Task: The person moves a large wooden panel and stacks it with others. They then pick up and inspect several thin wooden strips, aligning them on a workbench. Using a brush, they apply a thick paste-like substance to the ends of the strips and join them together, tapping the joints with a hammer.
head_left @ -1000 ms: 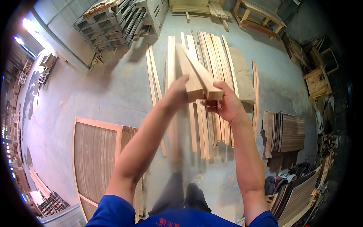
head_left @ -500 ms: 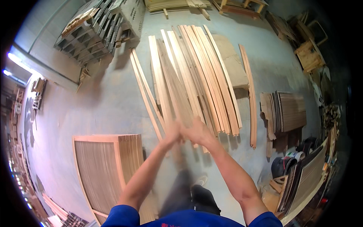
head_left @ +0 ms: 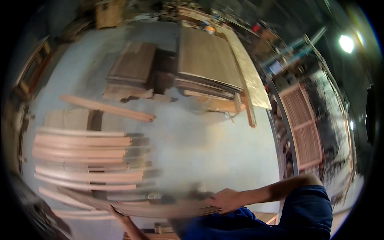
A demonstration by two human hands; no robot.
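A long brown wooden board (head_left: 160, 210), blurred by motion, lies across the front of my body. My right hand (head_left: 227, 200) is closed around its right end. My left hand (head_left: 119, 215) grips it farther left, at the near edge; most of those fingers are hidden beneath the board. Beyond the board's left part, several pale wooden strips (head_left: 80, 153) lie side by side on the floor, their ends pointing right.
A separate reddish strip (head_left: 108, 108) lies on the floor past the others. Farther off are a stack of dark panels (head_left: 134, 62) and wide brown panels (head_left: 208, 60) on a wooden support. A slatted panel (head_left: 302, 126) leans at the right.
My view has swung to the right, so the strips now appear at the left. My hands, close together before, are now far apart along the board, which is raised in front of me.
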